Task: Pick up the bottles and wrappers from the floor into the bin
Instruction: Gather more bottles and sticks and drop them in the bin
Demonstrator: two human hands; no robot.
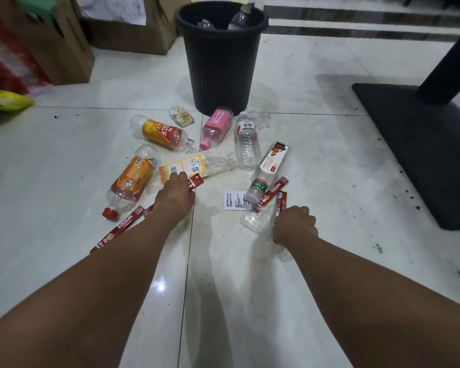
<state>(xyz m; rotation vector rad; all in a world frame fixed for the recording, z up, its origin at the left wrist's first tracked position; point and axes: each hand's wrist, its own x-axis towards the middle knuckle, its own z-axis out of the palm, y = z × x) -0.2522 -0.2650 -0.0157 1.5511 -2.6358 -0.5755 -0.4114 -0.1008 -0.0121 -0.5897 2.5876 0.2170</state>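
- The left hand (174,193) reaches forward, its fingers curled on a short red sachet (196,182) that angles up to the right.
- The right hand (295,224) is fisted on the near end of a narrow red sachet (281,201), whose long axis points away from the person, over a crushed clear bottle (254,221) on the white floor tiles (91,155).
- A yellow-labelled bottle (197,167) lies crosswise just beyond the left fingers.
- Farther off, the black bin (221,62) stands upright with bottles inside.
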